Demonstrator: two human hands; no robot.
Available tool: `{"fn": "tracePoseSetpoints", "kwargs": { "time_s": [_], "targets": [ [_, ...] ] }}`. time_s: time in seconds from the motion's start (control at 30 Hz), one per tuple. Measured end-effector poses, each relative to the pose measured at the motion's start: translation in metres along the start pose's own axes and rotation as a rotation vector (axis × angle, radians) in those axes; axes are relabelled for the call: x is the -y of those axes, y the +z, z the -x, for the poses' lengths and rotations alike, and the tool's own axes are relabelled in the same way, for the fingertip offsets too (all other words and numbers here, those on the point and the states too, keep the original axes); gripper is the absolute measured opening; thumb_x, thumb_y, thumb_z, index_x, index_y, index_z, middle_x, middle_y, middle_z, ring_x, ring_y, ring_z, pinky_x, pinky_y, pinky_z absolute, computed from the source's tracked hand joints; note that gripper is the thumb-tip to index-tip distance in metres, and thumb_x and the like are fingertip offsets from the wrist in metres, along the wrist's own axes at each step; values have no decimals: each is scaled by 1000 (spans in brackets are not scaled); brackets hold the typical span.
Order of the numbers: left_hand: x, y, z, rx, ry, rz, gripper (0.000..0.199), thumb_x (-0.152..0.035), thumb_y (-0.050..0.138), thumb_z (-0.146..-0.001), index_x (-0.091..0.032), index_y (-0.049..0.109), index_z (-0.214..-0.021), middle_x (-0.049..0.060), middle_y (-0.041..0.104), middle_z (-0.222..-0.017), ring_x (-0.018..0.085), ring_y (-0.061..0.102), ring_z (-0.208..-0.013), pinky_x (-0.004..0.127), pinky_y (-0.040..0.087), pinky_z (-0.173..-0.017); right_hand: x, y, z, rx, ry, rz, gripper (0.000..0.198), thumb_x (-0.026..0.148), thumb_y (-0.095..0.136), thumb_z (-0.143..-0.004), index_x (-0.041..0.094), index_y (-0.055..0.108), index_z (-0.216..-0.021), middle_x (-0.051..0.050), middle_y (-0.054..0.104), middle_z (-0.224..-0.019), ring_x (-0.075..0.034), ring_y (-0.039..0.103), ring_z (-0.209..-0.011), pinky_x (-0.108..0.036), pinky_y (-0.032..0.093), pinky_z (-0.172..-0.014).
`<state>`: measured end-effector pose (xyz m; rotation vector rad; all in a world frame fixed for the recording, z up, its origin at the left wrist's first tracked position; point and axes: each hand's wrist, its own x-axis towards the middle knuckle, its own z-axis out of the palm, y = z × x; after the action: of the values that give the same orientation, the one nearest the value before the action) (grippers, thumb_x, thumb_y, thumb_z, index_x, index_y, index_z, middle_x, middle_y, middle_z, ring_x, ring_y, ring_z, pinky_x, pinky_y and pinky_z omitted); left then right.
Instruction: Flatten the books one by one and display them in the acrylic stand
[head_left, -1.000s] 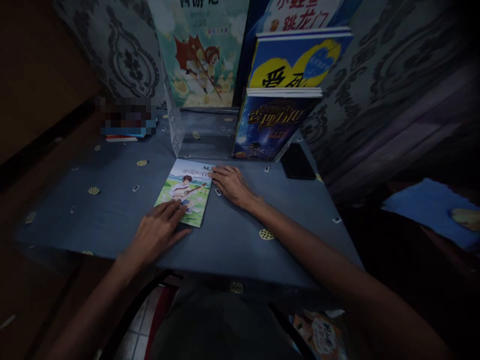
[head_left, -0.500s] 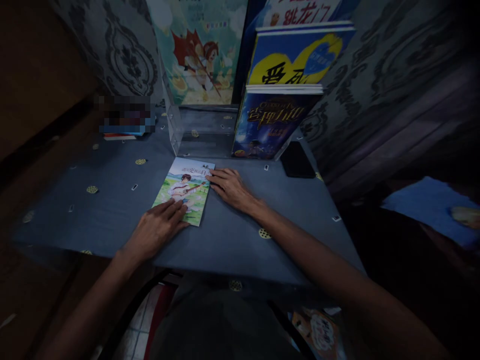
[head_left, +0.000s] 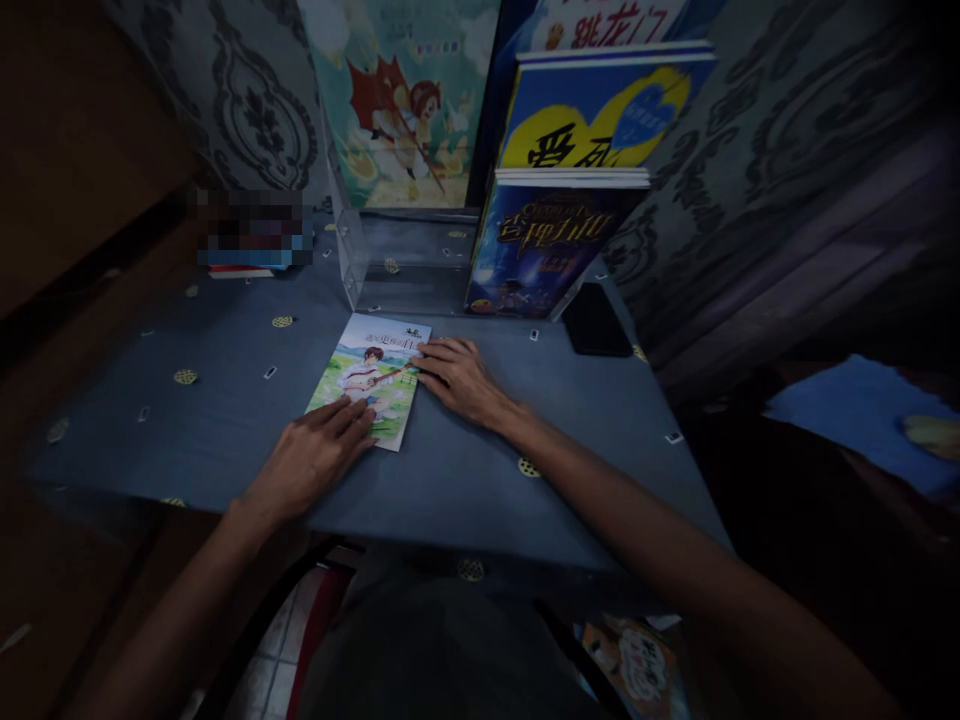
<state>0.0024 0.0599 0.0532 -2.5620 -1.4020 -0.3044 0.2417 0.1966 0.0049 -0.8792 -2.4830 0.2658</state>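
A thin book (head_left: 375, 370) lies flat on the cloth-covered table (head_left: 225, 440). Its cover shows a figure with a guitar on green grass. My left hand (head_left: 319, 445) rests over the book's lower left part, fingers stretched out flat across the cover. At the upper right edge of the book lies my right hand (head_left: 461, 380), its fingers extended and the tips touching the cover's edge. Neither hand is wrapped round the book.
Behind the book stands a clear stepped rack (head_left: 352, 260) with a blue book (head_left: 547, 240) and a blue-and-yellow book (head_left: 600, 110). A large green picture book (head_left: 405, 110) stands at its left. A black phone (head_left: 598, 320) lies right; stacked books (head_left: 247, 268) lie left.
The view has shifted very slightly. Both hands and the book stay in nearly the same places.
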Motion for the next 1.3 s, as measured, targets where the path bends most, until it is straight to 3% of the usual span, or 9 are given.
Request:
{"fn": "tracePoseSetpoints", "kwargs": {
  "time_s": [0.33,0.6,0.7,0.8,1.0,1.1,1.2,1.3],
  "targets": [
    [-2,0,1,24,20,-20,39,-35,40,-105,-16,64,-129,13,70,-129,28,64,-123,42,59,-93,21,-2,7,-38,-35,-6,26,32,59,-99,27,73,-120,-9,71,-128,-30,57,-124,-54,37,-107],
    [2,4,4,28,-15,55,39,-33,38,-105,-19,66,-127,12,70,-128,27,64,-121,39,57,-92,68,-3,26,-43,-230,-31,19,27,60,-99,18,73,-108,-9,74,-118,-26,59,-120,-50,39,-108],
    [8,3,2,40,-63,102,39,-33,36,-105,-20,67,-124,10,71,-126,25,66,-116,36,58,-87,80,-2,31,-37,-279,-77,19,28,59,-100,18,73,-107,-7,76,-115,-24,61,-116,-44,44,-104],
    [20,4,-6,63,-212,110,38,-33,37,-104,-19,66,-123,11,70,-125,26,67,-110,37,57,-85,84,-1,33,-28,-290,-122,19,26,60,-100,17,74,-107,-7,76,-113,-23,62,-114,-40,48,-99],
    [41,12,-34,119,-497,108,43,-32,43,-99,-12,56,-135,16,70,-119,30,65,-108,42,52,-93,82,-2,32,-1,-201,-165,17,25,60,-99,20,75,-107,-7,75,-115,-23,62,-117,-42,50,-98],
    [48,18,-44,68,-549,178,45,-32,45,-97,-15,55,-137,14,71,-120,29,63,-112,42,47,-101,80,-3,32,41,-48,-89,27,31,66,-96,20,72,-119,-13,67,-133,-30,55,-130,-51,47,-104],
    [60,25,-52,3,-633,343,48,-36,50,-93,-16,56,-137,12,72,-114,30,64,-108,41,49,-96,78,-2,31,95,129,-17,51,44,72,-90,21,64,-134,-19,45,-155,-40,39,-144,-63,39,-109],
    [77,33,-60,-73,-777,627,53,-38,59,-85,-13,59,-132,10,75,-98,27,68,-92,36,53,-83,74,0,31,158,188,-20,62,50,71,-88,20,58,-141,-22,36,-160,-43,30,-149,-65,31,-115]
  ]
}}
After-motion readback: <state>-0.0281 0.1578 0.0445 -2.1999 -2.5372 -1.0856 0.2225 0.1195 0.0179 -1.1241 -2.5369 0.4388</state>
